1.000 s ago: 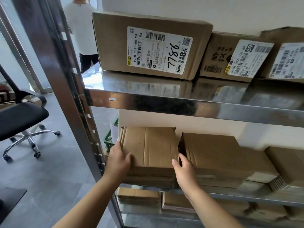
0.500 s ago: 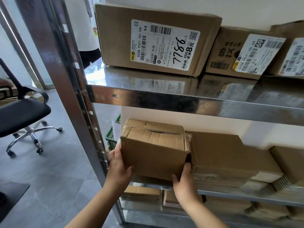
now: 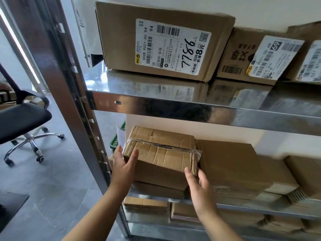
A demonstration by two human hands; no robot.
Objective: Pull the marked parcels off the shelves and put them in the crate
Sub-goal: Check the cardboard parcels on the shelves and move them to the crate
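A small brown parcel [image 3: 163,159] sealed with clear tape sits tilted at the left end of the middle shelf [image 3: 243,204], on top of a flat carton. My left hand [image 3: 124,164] holds its left front corner, thumb on the front face and fingers along the side. At the lower right corner my right hand [image 3: 198,185] clasps the parcel between thumb and fingers. No label shows on the parcel's visible faces. A green crate [image 3: 115,142] peeks out behind the shelf post, left of the parcel.
The upper shelf carries a big carton marked 7786 [image 3: 165,44] and a carton labelled 69 [image 3: 251,56]. Flat cartons [image 3: 231,164] crowd the middle shelf to the right, with more on the bottom shelf. A steel post [image 3: 69,80] and a black office chair [image 3: 22,119] stand at left.
The parcel has been lifted off the stack and tipped toward me, so its taped face shows. Both hands slid from its top edge down to its front corners.
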